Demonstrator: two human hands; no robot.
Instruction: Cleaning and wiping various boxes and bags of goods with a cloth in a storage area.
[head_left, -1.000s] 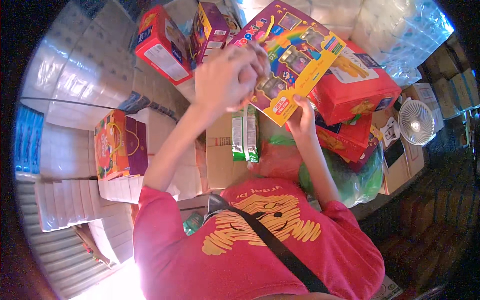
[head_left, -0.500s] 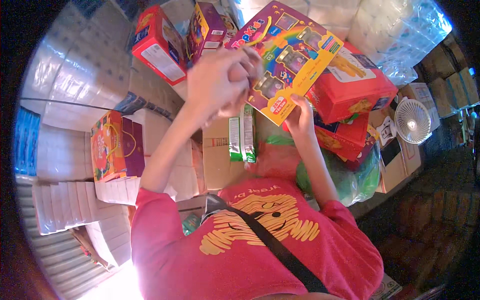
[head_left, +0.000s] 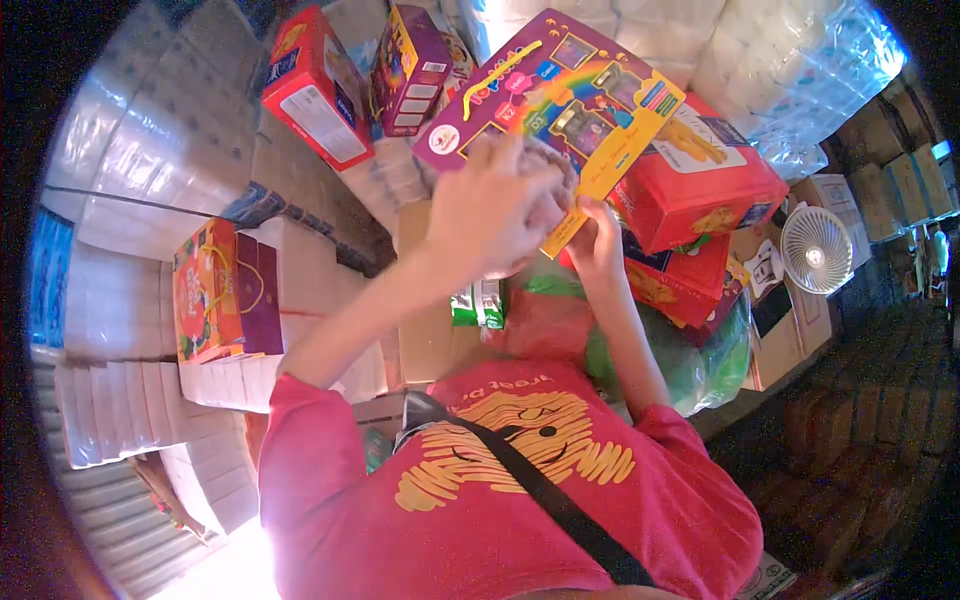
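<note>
A purple and yellow box (head_left: pixel 590 135) with a yellow handle and pictured jars is tilted in front of me. My right hand (head_left: pixel 597 235) grips its lower right edge, thumb along the yellow border. My left hand (head_left: pixel 500 205) lies over the box's lower left part with curled fingers; what these fingers hold is blurred and hidden. Just below, a green packet (head_left: pixel 475 312) lies on a brown cardboard carton (head_left: pixel 435 355), partly covered by my left hand.
Red boxes (head_left: pixel 700 180) are piled at right beside a white fan (head_left: pixel 817 250) and a green plastic bag (head_left: pixel 705 360). A red box (head_left: pixel 318 105) and purple box (head_left: pixel 405 70) stand behind. An orange-purple gift bag (head_left: pixel 225 295) and wrapped white stacks (head_left: pixel 110 400) are at left.
My left hand has moved rightward and down across the box, uncovering its upper left corner and covering more of the green packet. My right hand still grips the lower edge.
</note>
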